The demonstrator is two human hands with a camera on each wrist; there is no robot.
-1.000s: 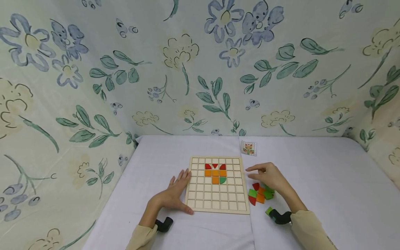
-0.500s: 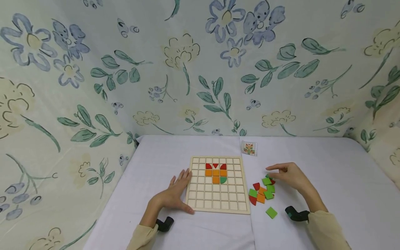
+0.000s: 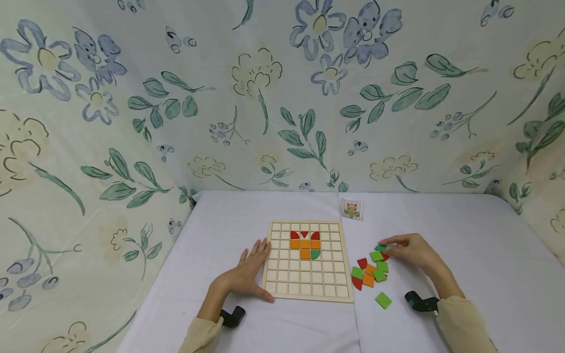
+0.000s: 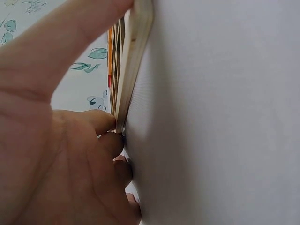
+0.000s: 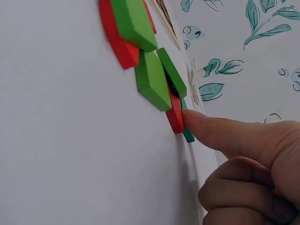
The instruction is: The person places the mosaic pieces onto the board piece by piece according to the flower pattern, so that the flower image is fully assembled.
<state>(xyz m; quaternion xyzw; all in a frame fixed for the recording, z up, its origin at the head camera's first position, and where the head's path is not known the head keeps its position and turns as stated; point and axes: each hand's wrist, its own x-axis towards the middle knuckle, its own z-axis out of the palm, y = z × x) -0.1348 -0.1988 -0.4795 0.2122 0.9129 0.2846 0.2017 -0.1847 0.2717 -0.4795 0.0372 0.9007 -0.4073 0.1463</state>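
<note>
Wooden board (image 3: 304,277) touches the wide-spread left hand (image 3: 244,277). The right hand (image 3: 412,248), narrowed, meets a dark-green piece (image 5: 189,135); I cannot tell whether it grips.

Pale cloth (image 3: 282,98) printed with blue flowers and green leaves hangs from nine round to three o'clock; a white-covered counter (image 3: 476,245) spreads toward six.

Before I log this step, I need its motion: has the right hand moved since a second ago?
Yes: judged against the wooden board, the right hand has moved rightward, away from it, to the far end of the loose tiles.
</note>
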